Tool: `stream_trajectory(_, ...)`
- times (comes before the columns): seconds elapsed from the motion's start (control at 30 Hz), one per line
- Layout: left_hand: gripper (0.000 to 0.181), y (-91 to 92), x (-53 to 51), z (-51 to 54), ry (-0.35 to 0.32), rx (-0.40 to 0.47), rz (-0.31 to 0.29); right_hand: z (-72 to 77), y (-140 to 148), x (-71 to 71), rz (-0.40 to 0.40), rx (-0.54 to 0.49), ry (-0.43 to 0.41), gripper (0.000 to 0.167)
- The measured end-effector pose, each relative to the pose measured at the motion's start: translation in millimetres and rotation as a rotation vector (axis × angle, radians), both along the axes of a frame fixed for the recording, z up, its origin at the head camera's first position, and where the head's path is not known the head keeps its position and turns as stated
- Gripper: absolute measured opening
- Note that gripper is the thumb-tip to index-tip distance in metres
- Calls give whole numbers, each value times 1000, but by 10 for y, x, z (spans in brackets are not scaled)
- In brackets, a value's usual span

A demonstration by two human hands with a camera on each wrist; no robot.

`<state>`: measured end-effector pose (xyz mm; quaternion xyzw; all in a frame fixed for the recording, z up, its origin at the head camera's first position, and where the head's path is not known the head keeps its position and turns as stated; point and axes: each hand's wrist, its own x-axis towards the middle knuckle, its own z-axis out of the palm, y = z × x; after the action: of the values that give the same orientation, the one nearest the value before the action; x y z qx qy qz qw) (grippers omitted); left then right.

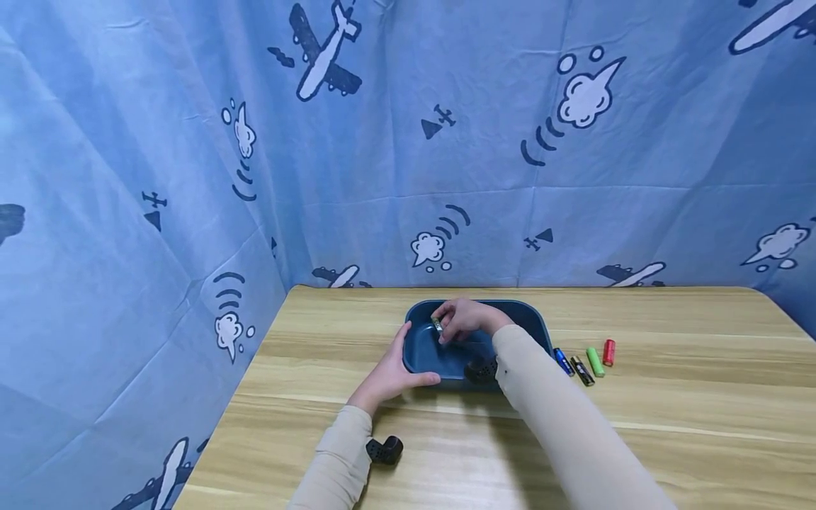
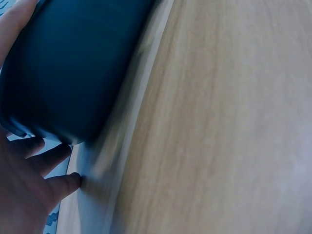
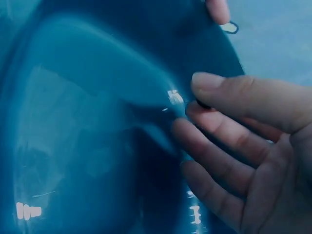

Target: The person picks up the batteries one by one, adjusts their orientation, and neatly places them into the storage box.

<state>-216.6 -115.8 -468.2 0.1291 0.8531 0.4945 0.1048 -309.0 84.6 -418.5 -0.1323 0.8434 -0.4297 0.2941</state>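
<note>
A dark blue basin (image 1: 440, 365) stands on the wooden table. My left hand (image 1: 392, 375) rests against its left end, thumb along the near rim and fingers on the outer side; the left wrist view shows those fingers (image 2: 29, 180) spread beside the basin's wall (image 2: 73, 63). Inside the basin, toward its left part, my right hand (image 1: 464, 319) pinches a small battery (image 1: 436, 324) between thumb and fingers. In the right wrist view the right hand (image 3: 234, 141) mostly hides the battery, over the glossy basin interior (image 3: 87, 122).
Right of the basin lie a blue battery (image 1: 564, 361), a black one (image 1: 582, 370), a green one (image 1: 595, 361) and a red one (image 1: 609, 352) on the table (image 1: 701, 397). A blue curtain (image 1: 478, 234) with printed planes hangs behind the table and at the left.
</note>
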Motion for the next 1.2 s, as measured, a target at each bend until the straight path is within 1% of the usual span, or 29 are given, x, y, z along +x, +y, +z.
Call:
stream_trajectory(0.33, 106, -2, -15, -1, -8, -7, -8, -94, -73, 9, 28, 67, 14, 54)
stream_trajectory(0.43, 106, -4, -22, -6, -15, -14, -4, -128, -106, 2, 21, 77, 29, 53)
stream_trajectory(0.63, 105, -7, -21, 1, -13, -18, -2, -221, -157, -23, -33, 91, 54, 51)
stream_trajectory(0.7, 106, -7, -22, 3, -12, -20, -2, -247, -171, -35, -37, 101, 63, 52)
stream_trajectory(0.8, 106, -10, -21, -5, -14, -19, -3, -287, -201, -46, -30, 114, 70, 52)
stream_trajectory(1.03, 106, -21, -37, -21, -11, -5, -11, -365, -260, -80, 3, 77, 160, 49)
stream_trajectory(1.2, 108, -28, -45, -29, -12, -2, -15, -371, -303, -83, 15, 120, 171, 48)
